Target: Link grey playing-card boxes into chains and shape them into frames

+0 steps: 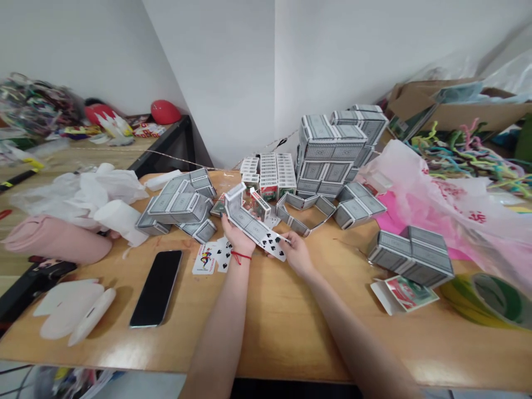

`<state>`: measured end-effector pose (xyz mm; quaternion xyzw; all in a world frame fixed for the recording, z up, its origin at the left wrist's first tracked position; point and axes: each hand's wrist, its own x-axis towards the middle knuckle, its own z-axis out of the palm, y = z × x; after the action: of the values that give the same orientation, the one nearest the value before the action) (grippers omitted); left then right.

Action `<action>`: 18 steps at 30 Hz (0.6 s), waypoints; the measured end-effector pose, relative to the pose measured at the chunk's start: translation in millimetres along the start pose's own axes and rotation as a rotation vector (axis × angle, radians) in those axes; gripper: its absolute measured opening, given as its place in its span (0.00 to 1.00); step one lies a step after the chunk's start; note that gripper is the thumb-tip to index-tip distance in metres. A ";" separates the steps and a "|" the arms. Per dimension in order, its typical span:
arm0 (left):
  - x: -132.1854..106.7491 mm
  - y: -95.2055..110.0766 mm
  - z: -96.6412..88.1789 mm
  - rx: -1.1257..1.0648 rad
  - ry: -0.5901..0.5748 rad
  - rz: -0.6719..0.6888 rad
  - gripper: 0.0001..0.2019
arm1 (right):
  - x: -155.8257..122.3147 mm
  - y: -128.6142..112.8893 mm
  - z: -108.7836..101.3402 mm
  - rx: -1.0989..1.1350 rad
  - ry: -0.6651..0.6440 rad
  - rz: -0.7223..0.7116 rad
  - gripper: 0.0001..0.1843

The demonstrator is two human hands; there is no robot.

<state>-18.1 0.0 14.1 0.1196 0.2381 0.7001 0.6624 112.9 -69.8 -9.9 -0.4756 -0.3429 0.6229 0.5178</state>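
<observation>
My left hand [238, 235], a red string around its wrist, is closed under a strip of joined playing cards [250, 224]. The strip slants down to the right, patterned backs up, with its far end bent upward. My right hand [297, 252] pinches the near end, where a face-up spade card [272, 244] shows. Some fingers are hidden beneath the cards. Beside my left wrist lie a joker card [205, 260] and spade cards [223, 255]. Just beyond the strip stands a card box [260, 204]. A ring of folded cards [305, 216] sits to its right.
Tall card blocks [328, 149] stand at the back right beside rows of card boxes [276, 173]. More blocks lie left [178, 202] and right [411, 255]. A phone [157, 288], an opened card box [405, 292] and yellow-green tape [465, 299] lie nearer.
</observation>
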 end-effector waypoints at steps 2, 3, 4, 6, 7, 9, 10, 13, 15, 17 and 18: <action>1.5 0.7 1.3 0.023 0.009 0.024 0.23 | -0.4 -1.6 -1.3 0.047 -0.057 0.029 0.14; 2.1 1.3 2.0 0.028 0.013 0.030 0.22 | -0.6 -3.4 -2.5 0.078 -0.103 0.057 0.15; 2.6 1.9 2.7 0.027 0.014 0.029 0.21 | -0.9 -5.8 -3.8 0.108 -0.153 0.090 0.16; 2.9 3.0 3.8 0.015 0.011 0.019 0.20 | -2.3 -11.4 -6.3 0.133 -0.235 0.176 0.18; 2.9 3.2 4.0 0.013 0.008 0.011 0.20 | -3.4 -14.1 -7.0 0.130 -0.266 0.210 0.18; 2.6 3.1 3.8 0.022 0.002 -0.009 0.21 | -6.7 -18.4 -6.8 0.133 -0.367 0.267 0.17; 2.5 2.7 3.3 0.026 -0.004 -0.022 0.21 | -8.6 -19.6 -6.0 0.143 -0.436 0.293 0.15; 2.8 1.4 1.6 0.025 -0.036 -0.065 0.20 | -13.4 -20.2 -2.5 0.164 -0.556 0.338 0.14; 3.1 1.1 1.1 0.020 -0.053 -0.084 0.20 | -14.7 -19.3 -0.9 0.156 -0.577 0.346 0.14; 3.0 1.5 1.5 0.016 -0.063 -0.108 0.20 | -14.3 -18.4 -0.6 0.149 -0.576 0.337 0.14; 2.8 1.8 2.0 0.013 -0.062 -0.118 0.20 | -13.7 -18.1 -0.7 0.150 -0.564 0.326 0.14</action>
<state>-18.9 3.1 16.2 0.1312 0.2284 0.6541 0.7091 119.5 -79.0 9.8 -0.2935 -0.3455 0.8282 0.3295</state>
